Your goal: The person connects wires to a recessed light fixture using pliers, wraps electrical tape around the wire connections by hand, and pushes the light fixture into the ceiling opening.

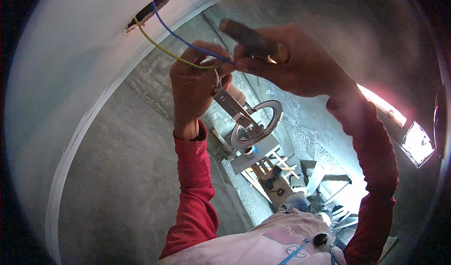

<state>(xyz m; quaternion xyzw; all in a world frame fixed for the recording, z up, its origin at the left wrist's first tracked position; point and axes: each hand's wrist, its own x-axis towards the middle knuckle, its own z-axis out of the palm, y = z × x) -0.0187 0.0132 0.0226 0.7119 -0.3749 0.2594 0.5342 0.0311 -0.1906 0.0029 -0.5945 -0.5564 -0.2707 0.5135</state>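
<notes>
A blue wire [176,37] and a yellow-green wire [159,46] come out of a ragged hole [150,12] in the white ceiling. My left hand [195,84] is closed around their lower ends. From the same fingers hangs a ring-shaped recessed light fitting [258,124], with a metal bracket and a round rim. My right hand [300,58] meets the left, fingertips pinched at the blue wire's end. Across that palm lies a dark, thick-handled tool [249,38]; its working end is hidden. The joint between wires and fitting is covered by my fingers.
Far below on the floor are a wooden pallet-like stand [268,168], a small can [250,151] on a board, and scattered scraps. A bright work lamp [418,144] glares at the right. Grey walls [127,157] surround the space.
</notes>
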